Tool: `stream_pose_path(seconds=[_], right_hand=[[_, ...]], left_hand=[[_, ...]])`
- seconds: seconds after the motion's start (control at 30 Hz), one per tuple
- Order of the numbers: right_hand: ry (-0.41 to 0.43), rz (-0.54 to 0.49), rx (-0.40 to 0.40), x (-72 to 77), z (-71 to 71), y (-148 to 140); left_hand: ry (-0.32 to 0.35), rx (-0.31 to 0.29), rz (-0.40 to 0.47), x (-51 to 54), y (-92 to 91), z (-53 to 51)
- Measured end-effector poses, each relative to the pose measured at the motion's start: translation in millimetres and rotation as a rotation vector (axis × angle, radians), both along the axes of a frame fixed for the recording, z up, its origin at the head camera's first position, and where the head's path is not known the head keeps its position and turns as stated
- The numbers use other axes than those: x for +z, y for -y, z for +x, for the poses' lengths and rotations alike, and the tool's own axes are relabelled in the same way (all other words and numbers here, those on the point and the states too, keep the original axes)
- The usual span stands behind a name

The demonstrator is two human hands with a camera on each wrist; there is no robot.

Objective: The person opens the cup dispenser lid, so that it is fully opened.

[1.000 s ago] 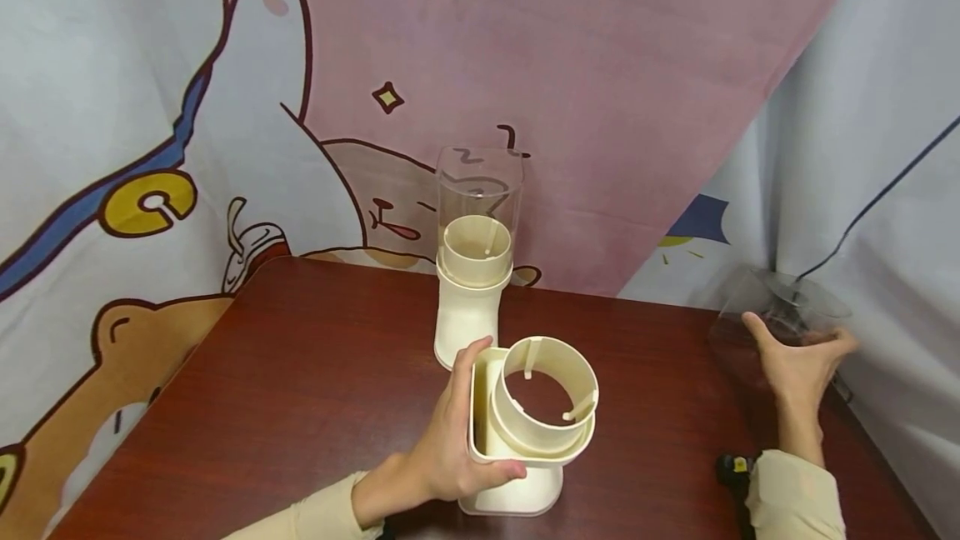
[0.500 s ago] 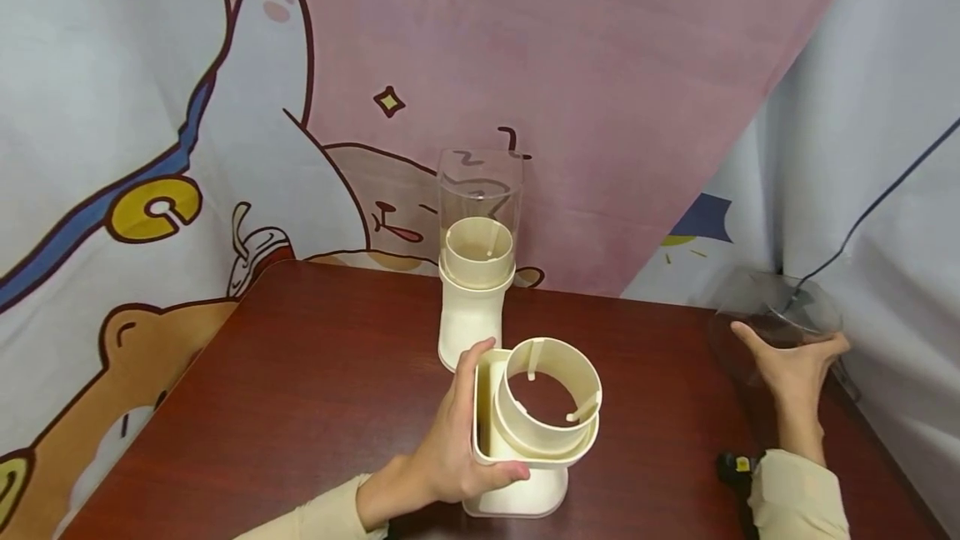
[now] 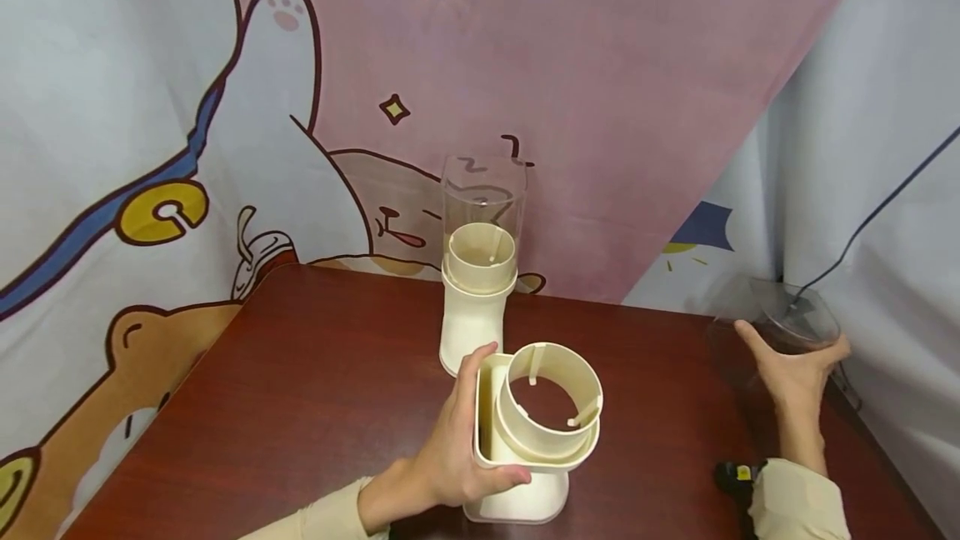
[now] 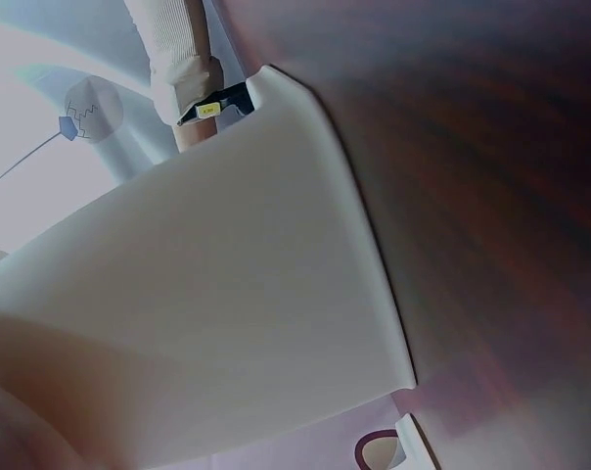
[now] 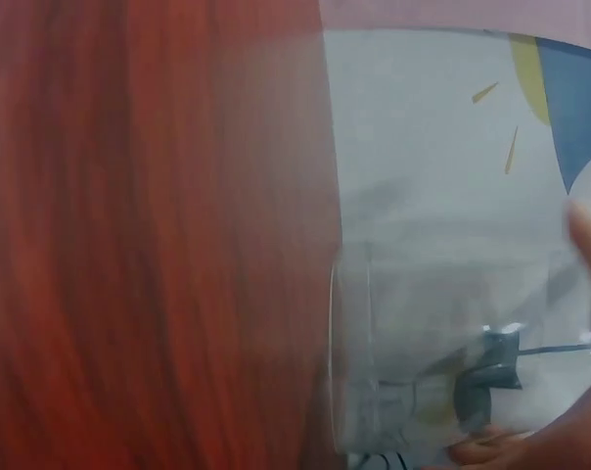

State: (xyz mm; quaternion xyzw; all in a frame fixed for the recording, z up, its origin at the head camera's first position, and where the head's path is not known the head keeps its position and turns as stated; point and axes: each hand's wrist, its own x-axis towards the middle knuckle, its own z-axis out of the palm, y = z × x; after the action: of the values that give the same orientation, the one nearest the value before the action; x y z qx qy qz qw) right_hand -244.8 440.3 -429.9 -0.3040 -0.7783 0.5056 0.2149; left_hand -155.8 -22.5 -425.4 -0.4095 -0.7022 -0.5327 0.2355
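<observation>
My left hand [image 3: 457,448] grips a cream plastic base [image 3: 521,494] by its side, thumb across the front and fingers behind. The base stands on the table, with a round slotted collar [image 3: 528,432] on its top and a slot-like recess beside the collar. In the left wrist view, the smooth wall of the base [image 4: 207,264] fills much of the picture. At the table's right back corner, my right hand [image 3: 798,377] holds a clear plastic container [image 3: 750,307] between spread thumb and fingers. The right wrist view shows the see-through container wall [image 5: 413,323] near the table edge.
Behind the left hand stands a similar cream base [image 3: 472,327] topped by a clear container [image 3: 483,186], close to the patterned curtain [image 3: 600,107]. A dark cable [image 3: 877,223] runs across the right curtain. Dark red-brown tabletop [image 3: 315,390] extends to the left.
The clear container in my right hand has turned slightly, and that hand has shifted a little left. My left hand and the cream base stay put; the head view has tilted slightly.
</observation>
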Motion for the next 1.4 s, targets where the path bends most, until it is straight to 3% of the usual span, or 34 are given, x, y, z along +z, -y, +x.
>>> stream_pose_path(seconds=[0.2,0.37,0.57,0.73,0.87,1.03,1.4], right_hand=[[-0.098,0.011,-0.027,16.6,5.3,4.5],[-0.130,0.075,-0.021,32.7,10.9,9.5],[-0.263,0.156,0.002,52.1,17.0,21.5],[-0.251,0.202,0.045,65.9,21.1,30.8],[-0.188,0.249,0.115,72.9,22.6,36.9],[-0.107,0.343,0.264,76.3,23.1,41.2],[-0.136,0.413,0.522,82.4,30.3,49.5]], left_hand=[[0.001,0.007,0.002,-1.3,0.2,0.5],[0.003,-0.003,0.004,-0.7,-0.7,-0.5],[-0.007,-0.007,0.010,-1.4,-1.3,-0.4],[-0.016,0.005,0.009,-1.8,-0.9,-0.1],[-0.015,0.008,0.006,-1.8,-0.6,-0.9],[-0.017,0.003,0.005,-1.7,-0.8,-2.2],[-0.016,0.002,0.005,-2.1,-0.7,-2.1]])
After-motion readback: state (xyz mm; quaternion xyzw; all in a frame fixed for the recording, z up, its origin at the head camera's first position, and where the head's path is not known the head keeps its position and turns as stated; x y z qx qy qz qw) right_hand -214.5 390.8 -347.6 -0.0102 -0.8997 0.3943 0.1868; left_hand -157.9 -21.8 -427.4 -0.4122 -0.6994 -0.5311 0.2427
